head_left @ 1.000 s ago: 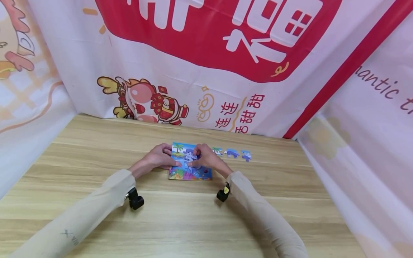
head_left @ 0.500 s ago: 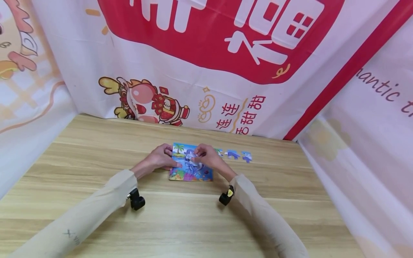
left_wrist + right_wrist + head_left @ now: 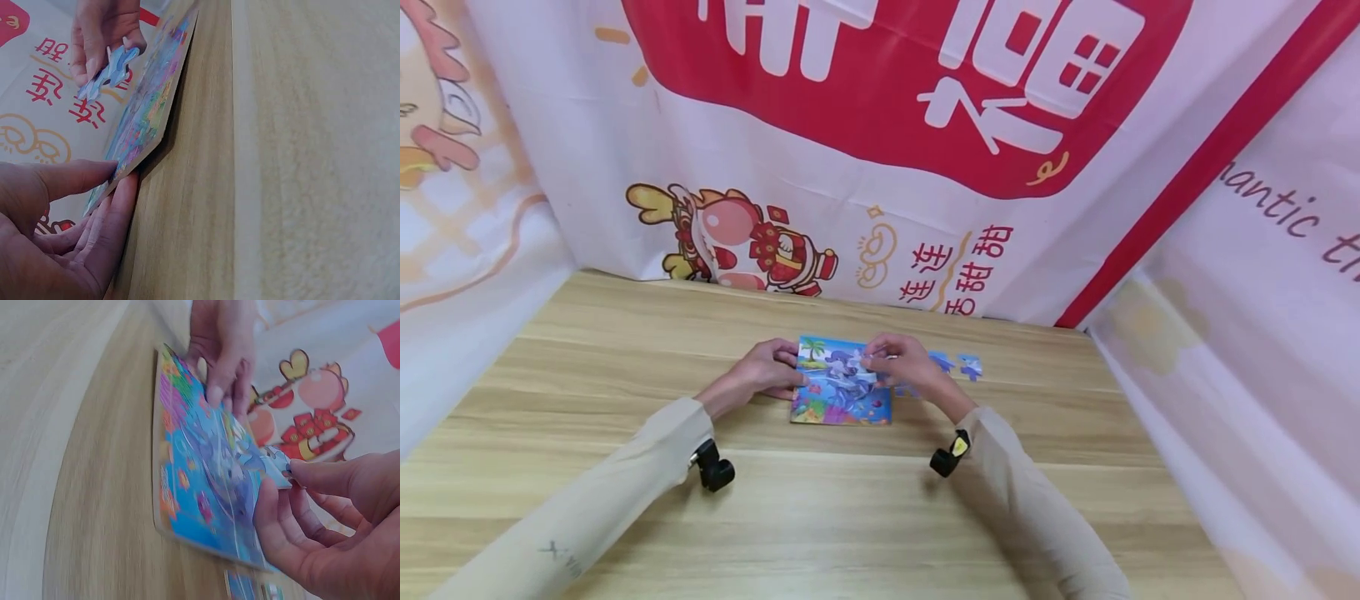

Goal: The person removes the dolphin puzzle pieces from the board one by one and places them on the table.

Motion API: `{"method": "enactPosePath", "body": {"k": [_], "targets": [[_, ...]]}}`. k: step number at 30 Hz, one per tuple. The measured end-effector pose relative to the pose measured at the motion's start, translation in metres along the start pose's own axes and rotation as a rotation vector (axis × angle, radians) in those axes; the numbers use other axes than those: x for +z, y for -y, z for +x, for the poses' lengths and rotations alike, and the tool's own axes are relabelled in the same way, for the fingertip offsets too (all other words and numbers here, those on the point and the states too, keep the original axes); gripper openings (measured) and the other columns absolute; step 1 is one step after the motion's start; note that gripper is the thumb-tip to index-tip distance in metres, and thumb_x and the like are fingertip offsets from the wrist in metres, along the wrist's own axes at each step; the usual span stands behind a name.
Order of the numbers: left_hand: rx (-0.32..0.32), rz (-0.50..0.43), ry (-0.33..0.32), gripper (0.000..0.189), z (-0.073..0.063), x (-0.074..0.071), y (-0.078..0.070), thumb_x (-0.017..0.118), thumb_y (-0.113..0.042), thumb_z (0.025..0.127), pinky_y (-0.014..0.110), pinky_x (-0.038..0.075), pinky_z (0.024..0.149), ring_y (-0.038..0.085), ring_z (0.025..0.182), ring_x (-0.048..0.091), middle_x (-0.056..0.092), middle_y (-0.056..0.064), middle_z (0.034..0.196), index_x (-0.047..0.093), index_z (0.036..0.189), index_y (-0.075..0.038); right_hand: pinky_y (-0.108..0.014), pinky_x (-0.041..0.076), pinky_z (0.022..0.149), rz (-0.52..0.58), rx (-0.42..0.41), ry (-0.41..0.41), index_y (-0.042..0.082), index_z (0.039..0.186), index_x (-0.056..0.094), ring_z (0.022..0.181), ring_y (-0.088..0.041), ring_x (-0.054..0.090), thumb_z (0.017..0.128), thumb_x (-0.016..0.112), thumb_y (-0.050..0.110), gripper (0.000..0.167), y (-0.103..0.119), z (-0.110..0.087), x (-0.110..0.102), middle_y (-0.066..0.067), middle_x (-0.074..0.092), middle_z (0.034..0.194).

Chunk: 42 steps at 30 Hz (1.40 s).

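Note:
A colourful jigsaw puzzle board with a sea scene, a palm tree and dolphins lies on the table. My left hand grips its left edge; in the left wrist view the thumb is on top and the fingers are under the edge. Above the board's right side, my right hand pinches a blue and white puzzle piece between thumb and fingers. That puzzle piece is held tilted, apart from the table. The right hand covers the board's upper right corner in the head view.
Right of the board lie several loose pieces, among them a blue one and another at the end. One more loose piece shows beside the board's right edge. A printed cloth hangs behind the wooden table.
My right hand has moved right across the board and come up with the puzzle piece in its fingers. My left hand stays at the board's left edge.

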State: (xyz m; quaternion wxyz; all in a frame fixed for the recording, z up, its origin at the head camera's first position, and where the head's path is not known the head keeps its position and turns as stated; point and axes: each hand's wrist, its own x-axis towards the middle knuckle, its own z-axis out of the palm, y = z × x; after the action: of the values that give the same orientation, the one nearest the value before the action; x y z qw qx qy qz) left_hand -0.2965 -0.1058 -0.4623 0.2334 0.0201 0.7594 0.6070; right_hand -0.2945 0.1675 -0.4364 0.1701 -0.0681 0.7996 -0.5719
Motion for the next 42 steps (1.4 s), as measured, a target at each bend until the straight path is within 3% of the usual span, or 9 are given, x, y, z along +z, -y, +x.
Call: {"method": "enactPosePath", "body": {"k": [7,16,22,32,42], "targets": [[-0.032,-0.039,0.021,0.064,0.001,-0.001,-0.002,0.068,0.001,0.097,0.030,0.068,0.076,0.018,0.094,0.067,0.050,0.016,0.128,0.039,0.154,0.004,-0.043,0.069,0.079,0.050,0.043,-0.030,-0.002,0.115,0.065,0.082,-0.021,0.067,0.100,0.071,0.008,0.019,-0.012,-0.011,-0.032,-0.008,0.062,0.100],[-0.052,-0.044,-0.003,0.063,0.002,-0.001,0.002,0.069,0.003,0.096,0.030,0.068,0.074,0.018,0.093,0.065,0.051,0.017,0.131,0.041,0.153,0.004,-0.039,0.069,0.078,-0.051,0.058,-0.167,-0.007,0.116,0.063,0.076,-0.016,0.066,0.099,0.072,0.008,0.024,-0.027,-0.030,-0.056,-0.009,0.065,0.099],[-0.039,-0.036,-0.004,0.063,0.002,-0.001,0.003,0.070,0.001,0.096,0.030,0.068,0.073,0.018,0.093,0.065,0.052,0.018,0.132,0.041,0.153,0.004,-0.040,0.068,0.078,-0.203,0.086,-0.206,-0.003,0.113,0.066,0.077,-0.018,0.067,0.100,0.073,0.013,0.022,-0.033,-0.040,-0.071,-0.011,0.068,0.100],[-0.043,-0.033,-0.004,0.063,0.005,0.000,0.002,0.070,0.001,0.096,0.031,0.068,0.073,0.018,0.092,0.065,0.052,0.017,0.131,0.042,0.152,0.003,-0.025,0.063,0.064,-0.219,0.106,-0.192,-0.010,0.113,0.067,0.069,-0.013,0.064,0.098,0.072,0.004,0.021,-0.048,-0.047,-0.095,-0.015,0.072,0.096],[-0.047,-0.003,0.005,0.062,0.003,0.000,-0.001,0.069,-0.002,0.098,0.029,0.067,0.072,0.019,0.096,0.065,0.051,0.016,0.129,0.041,0.153,0.002,-0.021,0.057,0.056,-0.403,0.099,-0.218,-0.009,0.104,0.072,0.062,-0.010,0.059,0.097,0.074,0.008,0.018,-0.057,-0.045,-0.098,-0.009,0.071,0.084]]}}
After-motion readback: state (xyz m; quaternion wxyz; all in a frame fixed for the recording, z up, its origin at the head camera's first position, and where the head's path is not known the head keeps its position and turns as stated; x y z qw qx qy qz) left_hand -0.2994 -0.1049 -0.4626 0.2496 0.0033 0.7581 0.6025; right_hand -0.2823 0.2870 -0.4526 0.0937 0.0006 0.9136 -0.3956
